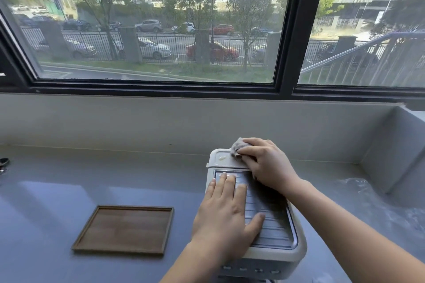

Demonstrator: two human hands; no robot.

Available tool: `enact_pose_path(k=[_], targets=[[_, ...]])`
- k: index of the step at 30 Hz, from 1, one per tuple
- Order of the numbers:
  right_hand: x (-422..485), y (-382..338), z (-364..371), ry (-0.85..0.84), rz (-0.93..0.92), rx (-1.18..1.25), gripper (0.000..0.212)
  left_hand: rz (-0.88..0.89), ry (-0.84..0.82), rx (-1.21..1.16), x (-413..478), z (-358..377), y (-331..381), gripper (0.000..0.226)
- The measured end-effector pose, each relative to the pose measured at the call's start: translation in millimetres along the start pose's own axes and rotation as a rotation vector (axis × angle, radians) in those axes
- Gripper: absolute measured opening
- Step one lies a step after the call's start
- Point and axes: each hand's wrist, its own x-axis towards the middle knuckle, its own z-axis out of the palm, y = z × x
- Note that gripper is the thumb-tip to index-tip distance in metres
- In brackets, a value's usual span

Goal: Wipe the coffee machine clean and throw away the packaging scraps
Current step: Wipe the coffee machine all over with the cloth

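A white coffee machine (273,252) with a grey ridged top stands on the grey counter, right of centre. My left hand (226,211) lies flat on the ridged top, fingers straight, pressing down. My right hand (266,164) holds a small grey cloth (236,147) against the white lid at the machine's far end; the fingers curl over the cloth, which sticks out to the left of them. A clear crumpled plastic wrap (377,204) lies on the counter to the right of the machine.
A dark wooden tray (124,249) sits on the counter (69,190) to the left of the machine. A dark object (3,164) shows at the left edge. A grey wall ledge and a large window run behind; a raised block (395,151) closes the right side.
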Motion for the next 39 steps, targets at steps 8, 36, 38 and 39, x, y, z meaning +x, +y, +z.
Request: enact_pose_path(k=[8,36,38,39], targets=[[-1.3,-23.2,13.4,-0.101,-0.124,0.34,0.015,-0.015,0.048,-0.002,-0.4,-4.7,2.1,0.071],[-57.4,38.8,-4.8,0.225,0.61,0.905,0.027,-0.03,-0.018,0.029,10.9,-9.4,3.8,0.069],[-59.0,41.3,-6.2,0.21,0.63,0.97,0.027,-0.023,-0.056,0.018,11.6,-6.6,4.3,0.077],[-65.2,40.7,-5.8,0.215,0.627,0.956,0.028,-0.016,-0.072,0.024,12.2,-5.0,5.0,0.08]])
